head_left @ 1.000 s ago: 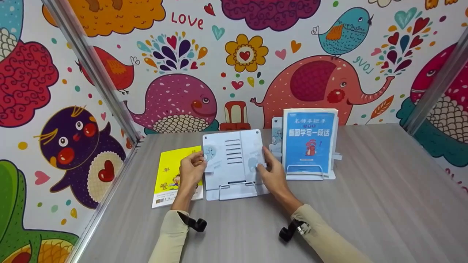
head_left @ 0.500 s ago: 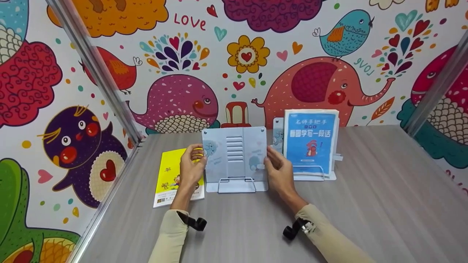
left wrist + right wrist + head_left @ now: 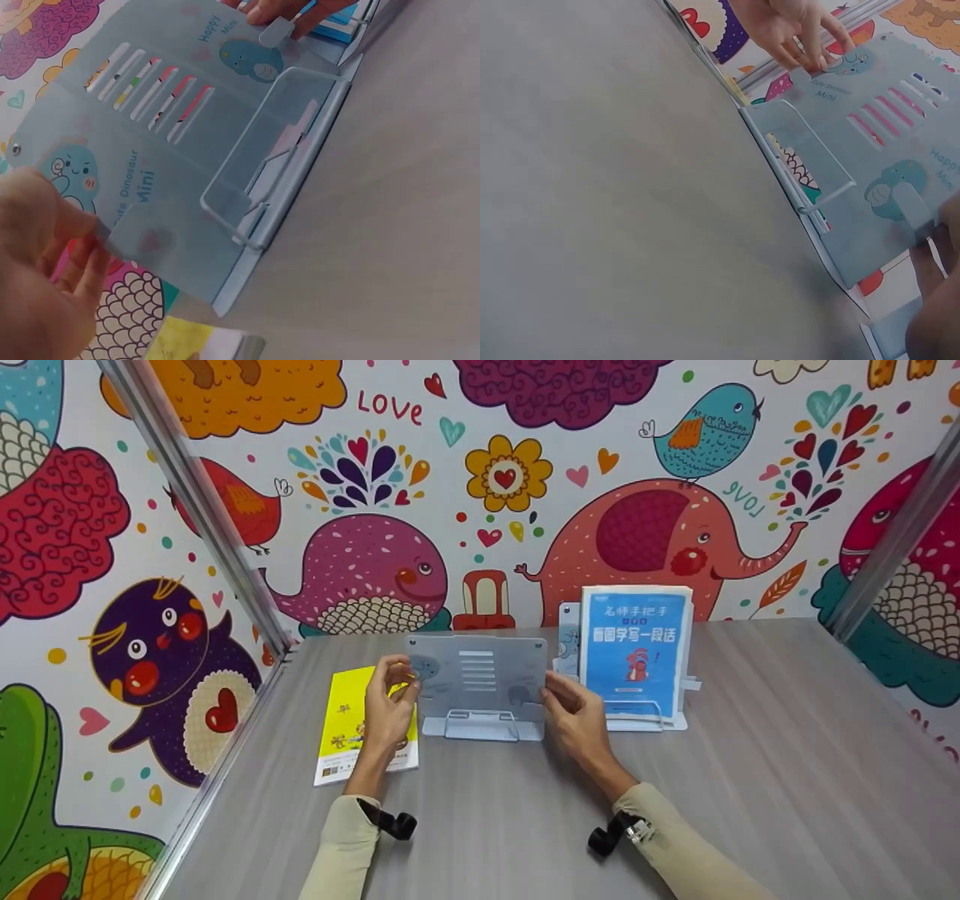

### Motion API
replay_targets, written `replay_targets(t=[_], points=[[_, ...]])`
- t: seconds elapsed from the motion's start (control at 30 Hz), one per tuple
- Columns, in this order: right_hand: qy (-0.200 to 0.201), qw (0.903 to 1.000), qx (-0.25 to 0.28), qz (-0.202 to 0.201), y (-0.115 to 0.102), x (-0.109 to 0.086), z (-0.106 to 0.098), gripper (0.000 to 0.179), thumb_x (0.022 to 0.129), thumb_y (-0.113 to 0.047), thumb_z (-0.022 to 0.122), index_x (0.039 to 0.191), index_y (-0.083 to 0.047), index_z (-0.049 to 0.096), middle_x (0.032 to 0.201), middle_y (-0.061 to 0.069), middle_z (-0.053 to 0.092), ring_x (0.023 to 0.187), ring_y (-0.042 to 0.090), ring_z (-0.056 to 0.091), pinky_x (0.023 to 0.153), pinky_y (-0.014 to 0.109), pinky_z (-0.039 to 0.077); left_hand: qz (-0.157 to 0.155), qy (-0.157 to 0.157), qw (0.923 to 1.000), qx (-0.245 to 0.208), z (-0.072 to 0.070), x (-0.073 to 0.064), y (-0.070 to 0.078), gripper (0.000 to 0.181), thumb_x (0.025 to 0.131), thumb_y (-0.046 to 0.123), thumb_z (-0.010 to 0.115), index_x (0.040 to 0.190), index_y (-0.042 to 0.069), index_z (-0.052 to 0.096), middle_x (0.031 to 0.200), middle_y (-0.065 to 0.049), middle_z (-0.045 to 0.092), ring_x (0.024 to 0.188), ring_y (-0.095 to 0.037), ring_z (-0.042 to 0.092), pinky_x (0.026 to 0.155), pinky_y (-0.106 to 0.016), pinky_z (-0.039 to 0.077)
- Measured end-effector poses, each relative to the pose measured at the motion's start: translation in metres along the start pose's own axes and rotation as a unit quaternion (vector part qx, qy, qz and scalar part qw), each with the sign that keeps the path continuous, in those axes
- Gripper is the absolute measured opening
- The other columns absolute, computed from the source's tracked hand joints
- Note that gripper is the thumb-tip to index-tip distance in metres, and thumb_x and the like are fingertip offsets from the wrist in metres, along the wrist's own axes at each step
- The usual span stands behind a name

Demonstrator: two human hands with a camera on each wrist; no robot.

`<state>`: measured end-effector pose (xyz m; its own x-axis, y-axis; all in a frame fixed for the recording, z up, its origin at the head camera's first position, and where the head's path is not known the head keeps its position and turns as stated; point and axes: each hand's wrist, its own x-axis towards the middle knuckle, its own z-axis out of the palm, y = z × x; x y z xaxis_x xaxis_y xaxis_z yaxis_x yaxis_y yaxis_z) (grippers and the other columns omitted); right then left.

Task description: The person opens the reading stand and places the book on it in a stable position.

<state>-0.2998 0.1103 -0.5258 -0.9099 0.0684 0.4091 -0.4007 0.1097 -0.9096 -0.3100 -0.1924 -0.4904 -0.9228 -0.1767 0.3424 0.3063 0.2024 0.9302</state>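
Observation:
Between both hands, a pale blue metal book stand (image 3: 442, 697) with dinosaur prints is held nearly upright. Its wire page holder (image 3: 481, 725) faces the person, and wall colours show through its slots (image 3: 150, 94). My left hand (image 3: 390, 705) pinches the left side edge near a small side tab, with fingertips partly behind the panel in the left wrist view. My right hand (image 3: 577, 716) grips the opposite edge by the other tab (image 3: 913, 210). The stand's bottom lip (image 3: 480, 733) is at the tabletop.
A yellow book (image 3: 341, 724) lies flat at the left, partly behind the left forearm. Close on the right, a blue-covered book (image 3: 637, 660) rests on a second stand (image 3: 570, 641). Behind the grey table (image 3: 780, 750) rises a cartoon-printed wall (image 3: 502, 547) with metal posts.
The book stand has slid away from the person and its panel has swung from leaning back to nearly upright. Both hands have stayed at its side edges. The books have not moved.

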Motion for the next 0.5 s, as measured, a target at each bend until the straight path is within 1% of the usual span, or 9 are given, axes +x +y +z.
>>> replay_targets(t=[0.1, 0.2, 0.33, 0.43, 0.5], points=[[-0.009, 0.9998, 0.015, -0.01, 0.0007, -0.0008, -0.0017, 0.034, 0.101, 0.003, 0.071, 0.135, 0.004, 0.072, 0.132, 0.022, 0.076, 0.116, 0.029, 0.077, 0.093, 0.022, 0.062, 0.01, 0.0, 0.9999, -0.006, -0.0016, -0.0011, -0.0026, 0.035, 0.102, -0.009, 0.063, 0.13, 0.012, 0.06, 0.12, -0.014, 0.067, 0.116, -0.026, 0.065, 0.109, -0.047, 0.056], [-0.024, 0.9995, 0.013, -0.015, 0.0009, -0.0021, -0.0038, 0.033, 0.101, 0.004, 0.071, 0.134, 0.003, 0.073, 0.131, 0.02, 0.077, 0.113, 0.024, 0.078, 0.093, 0.022, 0.061, 0.011, 0.0, 0.9999, -0.013, -0.0029, -0.0021, -0.004, 0.033, 0.102, -0.009, 0.065, 0.126, 0.011, 0.06, 0.119, -0.014, 0.067, 0.118, -0.026, 0.065, 0.113, -0.048, 0.055], [-0.04, 0.9991, 0.006, -0.013, 0.0017, -0.0027, -0.0057, 0.033, 0.1, 0.004, 0.071, 0.132, -0.002, 0.076, 0.129, 0.014, 0.079, 0.112, 0.023, 0.078, 0.094, 0.021, 0.061, -0.004, 0.004, 0.9999, -0.016, -0.0032, -0.0033, -0.0057, 0.03, 0.102, -0.008, 0.066, 0.124, 0.011, 0.06, 0.12, -0.014, 0.065, 0.122, -0.026, 0.065, 0.119, -0.049, 0.051], [-0.045, 0.999, 0.004, -0.007, 0.0022, -0.003, -0.0064, 0.033, 0.1, 0.004, 0.072, 0.132, -0.003, 0.077, 0.128, 0.014, 0.079, 0.113, 0.025, 0.078, 0.095, 0.023, 0.061, -0.012, 0.01, 0.9998, -0.016, -0.0028, -0.0041, -0.0074, 0.029, 0.102, -0.007, 0.067, 0.124, 0.011, 0.06, 0.121, -0.014, 0.065, 0.123, -0.027, 0.065, 0.119, -0.049, 0.051], [-0.047, 0.9989, 0.001, -0.003, 0.0029, -0.0032, -0.0074, 0.034, 0.1, 0.003, 0.072, 0.133, -0.003, 0.076, 0.13, 0.014, 0.078, 0.117, 0.025, 0.077, 0.099, 0.026, 0.061, -0.016, 0.018, 0.9997, -0.007, -0.0019, -0.0045, -0.009, 0.028, 0.102, -0.005, 0.068, 0.125, 0.011, 0.062, 0.122, -0.014, 0.066, 0.123, -0.027, 0.065, 0.118, -0.049, 0.052]])
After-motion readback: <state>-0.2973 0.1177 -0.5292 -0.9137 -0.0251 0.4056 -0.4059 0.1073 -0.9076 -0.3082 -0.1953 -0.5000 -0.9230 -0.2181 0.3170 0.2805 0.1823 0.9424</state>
